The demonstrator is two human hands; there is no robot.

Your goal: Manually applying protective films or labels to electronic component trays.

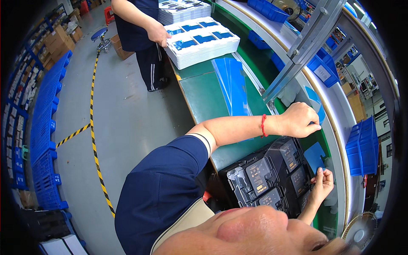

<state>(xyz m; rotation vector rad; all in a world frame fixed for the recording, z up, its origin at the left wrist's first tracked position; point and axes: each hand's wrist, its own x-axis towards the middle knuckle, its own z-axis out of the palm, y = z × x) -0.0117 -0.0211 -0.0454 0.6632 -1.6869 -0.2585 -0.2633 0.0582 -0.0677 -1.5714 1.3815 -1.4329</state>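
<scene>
The black tray (285, 189) looks filled, the blue film (315, 155) at its two o'clock seemingly unlaid — right hand (324, 182) pinching it, left hand (299, 120) with fingers curled closed.

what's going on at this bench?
Someone's right hand pinches the edge of a small blue sheet, beside a black tray of dark packs. The left hand is curled above the tray's far side; can't tell if it grips anything. Long blue strips lie on the green bench. A co-worker's hand touches a stack of white trays.
</scene>
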